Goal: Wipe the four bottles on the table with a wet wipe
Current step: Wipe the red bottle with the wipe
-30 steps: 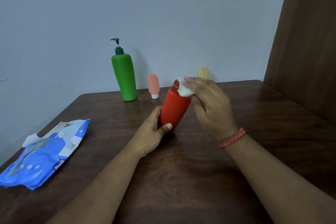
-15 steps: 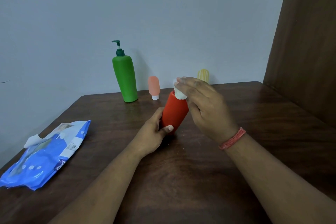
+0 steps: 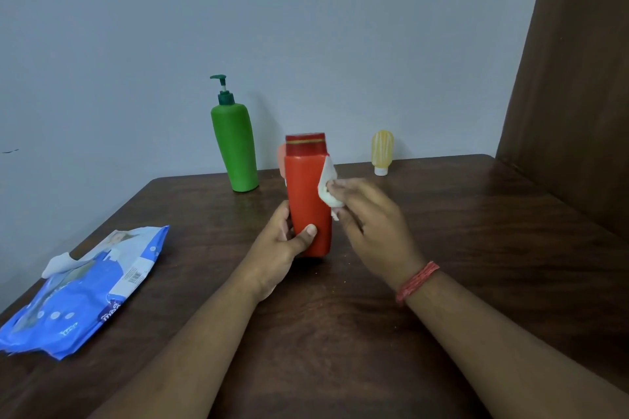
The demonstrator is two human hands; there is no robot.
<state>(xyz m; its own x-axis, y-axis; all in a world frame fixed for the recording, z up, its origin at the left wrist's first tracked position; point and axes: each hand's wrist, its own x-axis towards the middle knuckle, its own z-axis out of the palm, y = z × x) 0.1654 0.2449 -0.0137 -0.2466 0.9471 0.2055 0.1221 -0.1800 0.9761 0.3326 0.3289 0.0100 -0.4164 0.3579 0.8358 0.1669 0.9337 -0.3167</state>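
Note:
A red bottle (image 3: pixel 306 187) stands upright near the middle of the brown table (image 3: pixel 476 248). My left hand (image 3: pixel 282 248) grips its lower part, thumb across the front. My right hand (image 3: pixel 371 221) pinches a white wet wipe (image 3: pixel 327 185) against the bottle's right side. A green pump bottle (image 3: pixel 235 143) stands at the back by the wall. A small pink bottle (image 3: pixel 281 156) is mostly hidden behind the red one. At the back right stands a small yellow bottle (image 3: pixel 382 151), cap down.
A blue wet wipe pack (image 3: pixel 88 286) lies at the table's left edge with a white wipe sticking out of it. A dark wooden panel (image 3: pixel 578 78) rises along the right side. A pale wall runs behind the table.
The red bottle went from tilted to upright. My right hand with the wipe moved from the cap down to the bottle's right side. The pink bottle became mostly hidden.

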